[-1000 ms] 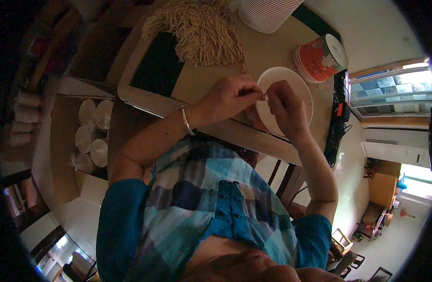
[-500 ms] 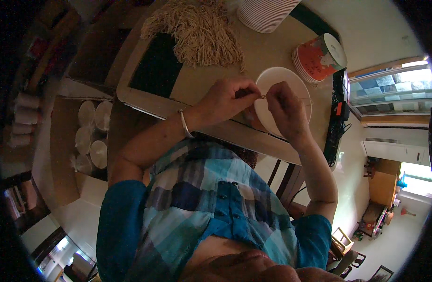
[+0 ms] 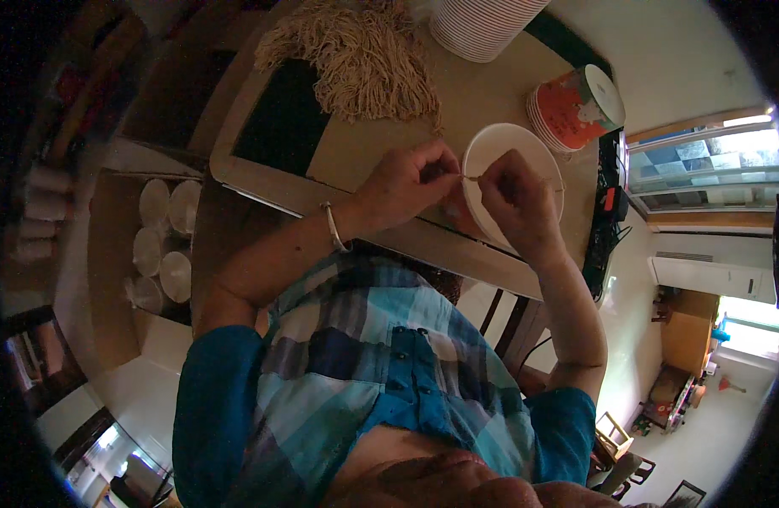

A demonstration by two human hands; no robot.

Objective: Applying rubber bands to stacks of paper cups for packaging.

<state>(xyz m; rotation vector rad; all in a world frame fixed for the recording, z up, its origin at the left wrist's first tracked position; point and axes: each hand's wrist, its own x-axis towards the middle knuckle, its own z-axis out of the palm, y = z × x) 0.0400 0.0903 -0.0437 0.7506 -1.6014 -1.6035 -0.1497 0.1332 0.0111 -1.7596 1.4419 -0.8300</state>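
Both my hands meet over the near rim of a large white paper tub [image 3: 499, 140], whose outside shows reddish. My left hand [image 3: 413, 182] is closed in a pinch, thumb against fingers. My right hand [image 3: 518, 199] is likewise pinched, covering part of the tub's mouth. A short stretch of tan string [image 3: 471, 178] runs taut between the two sets of fingertips. On the tub's right side a bit of thin cord shows at the wall. A heap of cut tan strings [image 3: 364, 72] lies on the table beyond my left hand.
Further back stands a tall stack of white tubs [image 3: 484, 25]. Red printed tubs [image 3: 567, 108], nested and tipped over, lie at the right, beside a black power strip [image 3: 605, 203]. Left of the table, an open cardboard box [image 3: 114, 254] holds several white round-ended pieces [image 3: 176, 277].
My fingertips have drawn slightly apart, my left hand shifting left, so more string shows between them. The tub stays in about the same place.
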